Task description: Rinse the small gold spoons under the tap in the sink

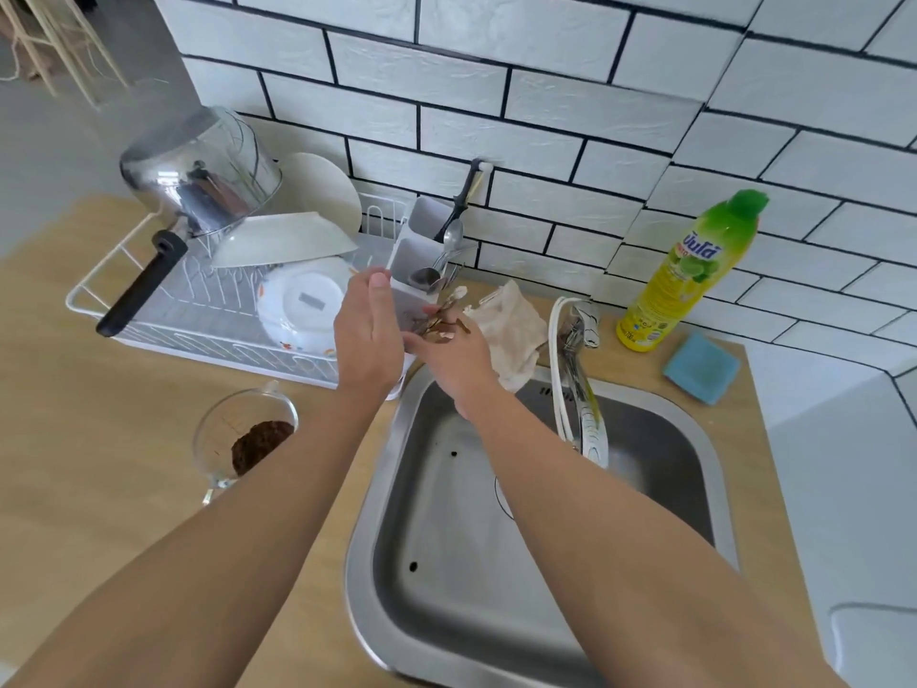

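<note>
Beside the drying rack (208,310), the right hand (454,357) grips what seem the gold spoons (441,322), the left hand (364,335) spread open alongside.

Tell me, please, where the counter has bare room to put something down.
Bare wood lies left of the sink, in front of the dish rack beside the measuring jug. Behind the sink it is crowded: cloth, tap, soap bottle, sponge.

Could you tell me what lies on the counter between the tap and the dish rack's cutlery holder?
A crumpled cream cloth lies there, seen in the head view.
</note>
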Demonstrator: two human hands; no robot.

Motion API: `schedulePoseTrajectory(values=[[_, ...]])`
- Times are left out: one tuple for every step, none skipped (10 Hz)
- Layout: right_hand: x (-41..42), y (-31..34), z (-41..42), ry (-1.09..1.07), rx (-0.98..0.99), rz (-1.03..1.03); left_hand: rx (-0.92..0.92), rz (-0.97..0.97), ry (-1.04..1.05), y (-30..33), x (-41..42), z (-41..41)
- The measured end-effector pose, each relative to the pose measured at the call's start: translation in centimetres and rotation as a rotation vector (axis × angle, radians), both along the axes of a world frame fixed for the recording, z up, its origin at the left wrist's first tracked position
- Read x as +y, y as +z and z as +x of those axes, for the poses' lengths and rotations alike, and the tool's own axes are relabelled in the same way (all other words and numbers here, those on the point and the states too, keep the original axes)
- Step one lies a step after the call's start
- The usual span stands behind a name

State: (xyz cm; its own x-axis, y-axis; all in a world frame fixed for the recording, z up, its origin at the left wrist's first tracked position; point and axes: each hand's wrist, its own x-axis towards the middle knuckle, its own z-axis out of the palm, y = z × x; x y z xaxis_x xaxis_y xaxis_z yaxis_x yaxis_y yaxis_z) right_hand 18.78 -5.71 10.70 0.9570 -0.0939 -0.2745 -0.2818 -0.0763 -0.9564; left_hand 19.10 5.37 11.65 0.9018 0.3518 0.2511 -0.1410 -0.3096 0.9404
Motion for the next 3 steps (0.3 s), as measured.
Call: schedulePoseTrajectory(values=[[-0.3,0.3,-0.8,0.015,0.007,-0.006,0.002,-0.009,-0.006,0.3,0.1,-0.2],[-1.0,0.1,-1.7,0.048,0.05,-0.01,0.004,0.003,-0.03,0.4,0.3,-0.6],[-2.0,0.2,-3.0,0.063,0.097,-0.061,-0.012,-0.005,-0.041,0.7,0.1,-1.6]])
